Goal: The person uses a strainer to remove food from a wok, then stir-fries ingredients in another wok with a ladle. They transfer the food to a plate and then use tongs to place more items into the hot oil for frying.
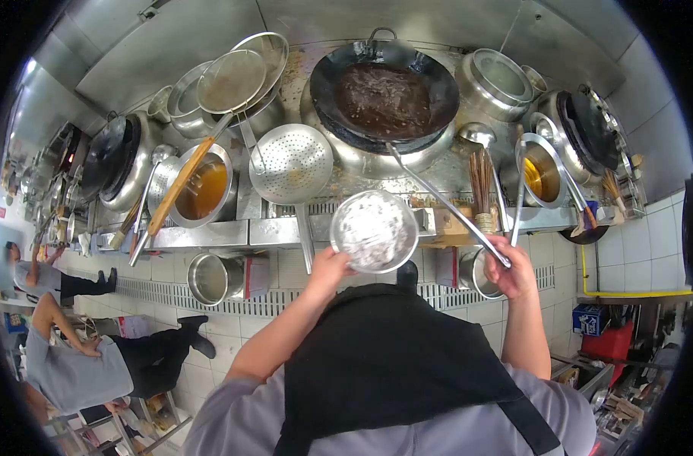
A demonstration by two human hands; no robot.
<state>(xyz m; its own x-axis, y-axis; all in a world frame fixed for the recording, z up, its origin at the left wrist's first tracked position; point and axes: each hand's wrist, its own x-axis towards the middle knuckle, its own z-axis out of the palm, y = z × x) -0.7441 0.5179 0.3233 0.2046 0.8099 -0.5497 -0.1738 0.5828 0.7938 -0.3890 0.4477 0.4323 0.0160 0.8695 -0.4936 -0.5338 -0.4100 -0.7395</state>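
My left hand (329,269) grips the rim of a round metal bowl (374,231), which holds pieces coated in white powder or paste. My right hand (514,267) is closed around the end of a long-handled wok tool (445,201). Its shaft runs up to the near rim of a black wok (324,85); the tool's head cannot be made out. Dark brown liquid (384,95) with a rippled surface fills the wok's bottom. To the left of the bowl, a perforated strainer (292,163) rests with its handle over the counter edge.
Mesh strainers (231,80) with a wooden handle (181,186) lie across pots at left. A pot of brown liquid (204,186), a bamboo brush (481,186), a ladle (477,134) and a pot of yellow oil (542,175) line the counter. Two people stand left, one nearer (77,368).
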